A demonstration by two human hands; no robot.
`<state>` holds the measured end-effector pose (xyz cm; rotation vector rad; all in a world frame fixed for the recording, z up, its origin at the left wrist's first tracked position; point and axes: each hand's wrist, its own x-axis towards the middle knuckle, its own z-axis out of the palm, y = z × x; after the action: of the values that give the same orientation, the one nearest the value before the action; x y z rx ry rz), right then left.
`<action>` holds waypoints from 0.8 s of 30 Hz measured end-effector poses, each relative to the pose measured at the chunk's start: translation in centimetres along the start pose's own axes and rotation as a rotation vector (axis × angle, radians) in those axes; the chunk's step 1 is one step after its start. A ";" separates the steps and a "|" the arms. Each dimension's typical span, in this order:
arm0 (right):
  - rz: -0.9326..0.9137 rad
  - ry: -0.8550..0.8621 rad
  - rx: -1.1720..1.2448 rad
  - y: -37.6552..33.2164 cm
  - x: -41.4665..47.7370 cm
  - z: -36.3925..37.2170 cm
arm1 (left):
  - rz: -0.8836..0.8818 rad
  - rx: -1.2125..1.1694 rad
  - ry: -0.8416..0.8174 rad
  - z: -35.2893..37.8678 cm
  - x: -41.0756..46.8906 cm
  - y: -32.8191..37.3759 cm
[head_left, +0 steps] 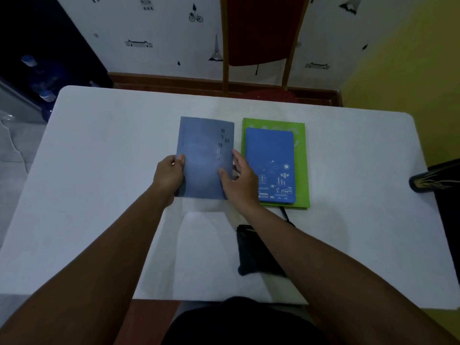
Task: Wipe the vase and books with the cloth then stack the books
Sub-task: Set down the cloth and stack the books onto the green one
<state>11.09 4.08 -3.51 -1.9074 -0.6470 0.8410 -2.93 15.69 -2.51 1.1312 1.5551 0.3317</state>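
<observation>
Table: white top (99,170), rounded far corners; wide bare room left of the books, a narrower strip right.
Grey book: matt grey-blue cover (199,155), flat rectangle, mid-table, just left of the stack.
Left hand: (169,176) gripped the grey book's left edge, thumb on top.
Right hand: (240,180) clasped its right edge, fingers spread, thumb on the cover.
Stack: blue book (270,155) with white line drawings lay on a larger green book (302,170).
Cloth: dark, limp (251,252), near the front edge, under the right forearm.
Vase: dark, patterned (433,181), at the right edge, partly cut off.
</observation>
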 end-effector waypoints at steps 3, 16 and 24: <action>-0.023 0.129 0.042 -0.8 0.7 -1.7 | 0.041 0.003 -0.042 1.8 -0.3 2.1; 0.054 0.224 -0.178 4.2 2.0 -12.8 | 0.277 0.468 -0.240 14.2 -4.4 2.1; 0.110 0.154 -0.019 5.3 2.0 -13.3 | 0.283 0.483 -0.218 15.5 -3.9 0.7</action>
<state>23.13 -3.92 -4.30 -2.0173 -0.4616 0.7490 10.60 7.47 -4.75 1.7117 1.3134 0.0096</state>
